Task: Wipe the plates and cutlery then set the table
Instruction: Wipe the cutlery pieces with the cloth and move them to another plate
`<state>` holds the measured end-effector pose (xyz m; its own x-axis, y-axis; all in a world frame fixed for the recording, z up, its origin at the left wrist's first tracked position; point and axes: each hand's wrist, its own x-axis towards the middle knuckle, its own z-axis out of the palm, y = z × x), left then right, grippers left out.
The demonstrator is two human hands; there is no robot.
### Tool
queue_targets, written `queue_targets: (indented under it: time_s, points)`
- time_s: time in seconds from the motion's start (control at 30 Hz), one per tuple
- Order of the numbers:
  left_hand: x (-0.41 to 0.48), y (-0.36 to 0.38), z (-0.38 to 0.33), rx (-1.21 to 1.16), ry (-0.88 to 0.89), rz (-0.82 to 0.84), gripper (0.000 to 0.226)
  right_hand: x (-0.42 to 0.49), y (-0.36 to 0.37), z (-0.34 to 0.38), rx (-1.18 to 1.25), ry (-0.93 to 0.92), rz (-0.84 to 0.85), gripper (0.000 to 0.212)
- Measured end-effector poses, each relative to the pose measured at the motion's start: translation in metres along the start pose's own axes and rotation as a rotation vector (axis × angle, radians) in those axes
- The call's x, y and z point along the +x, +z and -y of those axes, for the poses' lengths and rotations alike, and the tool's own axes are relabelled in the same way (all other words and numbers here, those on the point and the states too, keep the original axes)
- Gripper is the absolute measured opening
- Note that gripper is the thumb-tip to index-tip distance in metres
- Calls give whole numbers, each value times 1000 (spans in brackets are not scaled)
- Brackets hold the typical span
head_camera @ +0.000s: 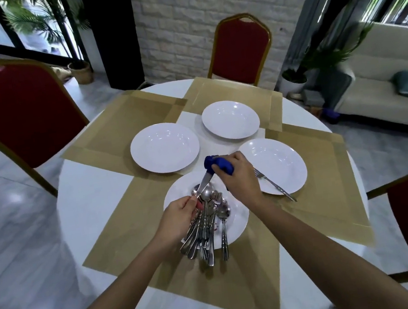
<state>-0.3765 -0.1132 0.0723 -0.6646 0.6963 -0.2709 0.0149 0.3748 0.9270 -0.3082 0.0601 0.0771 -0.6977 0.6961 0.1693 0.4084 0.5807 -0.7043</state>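
Knife [203, 185] is being pinched at its near end by left hand [178, 217], above near plate [241, 226]. Far end is being wrapped in blue cloth [222, 164], which is being gripped by right hand [239, 180]. Cutlery pile [209, 228] is being carried on that plate. Fork [271, 183] is lying across right plate [278, 161].

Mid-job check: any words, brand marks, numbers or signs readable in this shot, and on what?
None readable.
The white plates, blue cloth, tan placemats and red chairs show no print.
The utensil held in the cloth and the cutlery pile: any stamp is too small to tell.
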Motion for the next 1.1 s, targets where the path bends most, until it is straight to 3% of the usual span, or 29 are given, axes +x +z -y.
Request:
queue_targets:
  time_s: [0.1,0.17,0.23,0.33,0.47,0.53,0.6,0.67,0.77,0.87,0.93,1.03,1.1]
  points:
    - [-2,-3,3,15,10,27,37,12,-8,-1,85,153,-111,17]
    - [-2,-7,4,45,30,42,36,16,-18,2,211,263,-173,22]
    - [0,-13,5,96,66,62,36,17,-28,5,332,346,-74,21]
    - [4,-20,5,85,86,143,35,17,-34,7,708,445,254,30]
    - [9,-26,4,148,122,167,34,18,-40,11,871,525,291,25]
    - [15,-25,6,412,189,-20,29,20,-41,14,911,553,236,29]
    - [17,-21,5,682,347,-394,24,21,-39,15,1013,615,133,28]
    - [16,-12,2,819,502,-638,34,22,-38,16,1158,699,15,26]
    - [11,4,-2,831,593,-719,38,17,-34,17,1285,764,-62,20]
    - [5,14,-1,846,682,-655,29,11,-29,18,1291,807,-93,15]
    - [6,17,-2,725,543,-461,27,9,-28,18,1300,811,-125,18]
    - [19,17,-17,-10,18,-163,35,5,-26,18,1291,793,-126,28]
    - [32,21,-29,-367,-133,-169,37,-5,-21,19,1325,766,-84,28]
